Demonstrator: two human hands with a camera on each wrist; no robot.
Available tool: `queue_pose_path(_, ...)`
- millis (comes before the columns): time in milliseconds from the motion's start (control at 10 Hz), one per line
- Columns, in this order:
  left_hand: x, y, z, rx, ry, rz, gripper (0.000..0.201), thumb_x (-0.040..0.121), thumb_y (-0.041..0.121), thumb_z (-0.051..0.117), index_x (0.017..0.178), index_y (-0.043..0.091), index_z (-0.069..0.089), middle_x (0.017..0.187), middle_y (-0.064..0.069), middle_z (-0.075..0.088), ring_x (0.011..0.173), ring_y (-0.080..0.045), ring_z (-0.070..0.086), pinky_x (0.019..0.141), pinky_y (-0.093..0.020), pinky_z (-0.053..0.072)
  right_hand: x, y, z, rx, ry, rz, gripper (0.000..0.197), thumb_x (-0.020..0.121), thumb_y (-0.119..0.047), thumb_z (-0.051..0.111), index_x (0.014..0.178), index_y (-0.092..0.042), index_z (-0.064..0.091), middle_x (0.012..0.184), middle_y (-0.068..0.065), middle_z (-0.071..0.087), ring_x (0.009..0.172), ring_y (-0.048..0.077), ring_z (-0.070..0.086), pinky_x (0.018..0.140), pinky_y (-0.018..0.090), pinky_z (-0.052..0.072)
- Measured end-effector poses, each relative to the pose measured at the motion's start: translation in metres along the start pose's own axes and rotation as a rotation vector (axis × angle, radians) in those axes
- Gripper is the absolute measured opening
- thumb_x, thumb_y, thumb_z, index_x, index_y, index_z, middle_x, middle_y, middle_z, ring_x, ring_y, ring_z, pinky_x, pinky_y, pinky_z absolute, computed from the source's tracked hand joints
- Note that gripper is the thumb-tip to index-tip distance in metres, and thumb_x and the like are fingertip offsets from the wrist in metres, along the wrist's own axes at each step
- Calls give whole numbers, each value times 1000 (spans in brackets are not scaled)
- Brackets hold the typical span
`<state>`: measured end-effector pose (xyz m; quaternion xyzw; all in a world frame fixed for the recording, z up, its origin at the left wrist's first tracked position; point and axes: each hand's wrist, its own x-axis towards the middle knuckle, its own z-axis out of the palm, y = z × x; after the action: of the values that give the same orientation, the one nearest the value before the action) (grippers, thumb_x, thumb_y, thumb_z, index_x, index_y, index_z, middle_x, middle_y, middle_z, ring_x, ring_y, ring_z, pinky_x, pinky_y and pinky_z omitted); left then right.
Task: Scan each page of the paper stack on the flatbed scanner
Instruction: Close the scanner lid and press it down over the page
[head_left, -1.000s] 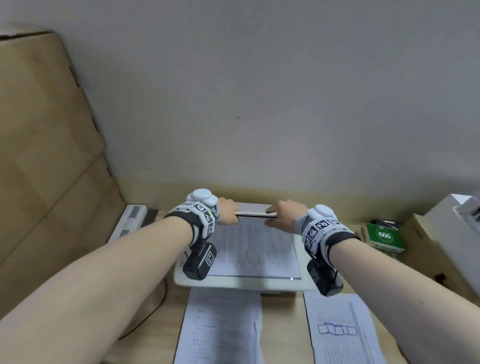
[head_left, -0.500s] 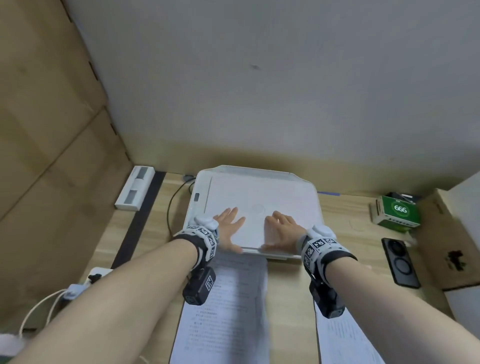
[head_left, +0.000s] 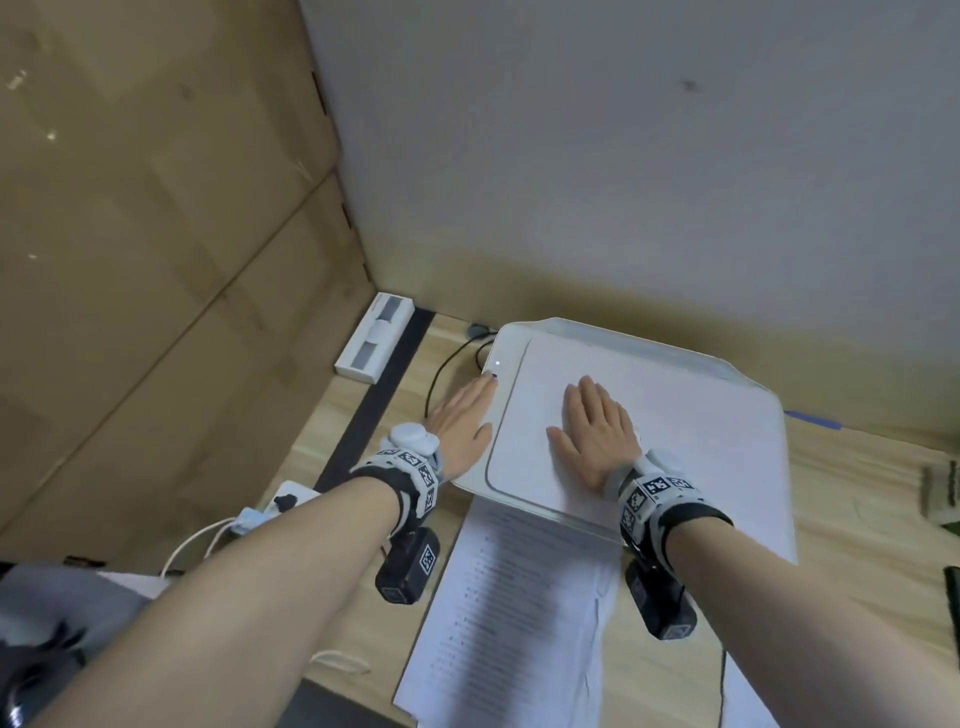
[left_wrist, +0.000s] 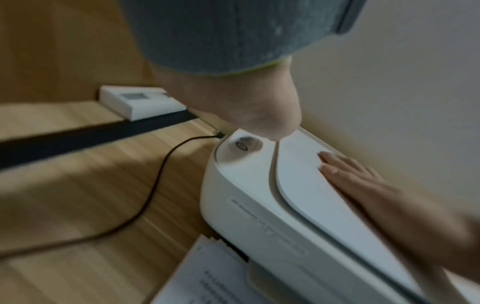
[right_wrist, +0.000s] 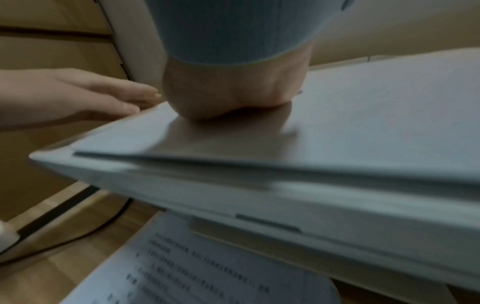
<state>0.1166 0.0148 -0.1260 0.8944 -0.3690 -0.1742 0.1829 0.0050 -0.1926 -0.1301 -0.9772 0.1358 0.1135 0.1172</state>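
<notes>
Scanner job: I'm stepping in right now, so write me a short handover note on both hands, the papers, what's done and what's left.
Left hand: open, fingers straight, fingertips at the buttons on the scanner's left rear corner.
Right hand: open, flat on the closed lid.
Papers: a printed stack lies on the desk in front of the scanner; another sheet lies to its right.
Done: lid is down; any page under it is hidden.
Left: start the scan, lift the lid, swap pages, repeat through the stack.
</notes>
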Motion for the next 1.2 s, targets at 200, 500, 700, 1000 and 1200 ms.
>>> queue_pose_path(200,17,-3,18,-338,49,-312,61,104,30,28,157,16,0,163,1,12,149,-21,16,119,-34,17,2,-8,21,20,104,28,71,100,-52,12,158,-15,-3,166,7,-11,153,23,-10,123,44,-1)
queue_pose_path(500,19,-4,35,-712,132,-404,39,104,26,29,138,17,45,134,-2,56,118,-25,52,103,-36,39,1,-9,23,41,131,44,70,100,-51,18,158,-16,0,166,5,-8,152,21,-9,123,43,-2)
queue_pose_path(700,16,-2,33,-733,140,-420,37,104,27,30,135,13,46,125,-6,59,110,-26,55,96,-34,40,1,-10,21,44,140,46,70,100,-51,18,158,-17,1,166,6,-6,153,21,-7,123,43,-1)
queue_pose_path(1000,15,1,31,-715,172,-387,26,103,22,30,116,15,52,98,5,59,80,-18,53,74,-30,38,3,-9,24,35,152,46,70,99,-52,19,158,-17,3,167,4,-4,153,20,-5,123,42,0)
queue_pose_path(1200,18,4,19,-436,63,-388,56,97,26,43,149,18,26,150,-5,38,131,-29,40,105,-41,34,1,-4,13,55,92,39,70,99,-53,25,159,-20,7,167,2,0,153,20,0,123,39,5)
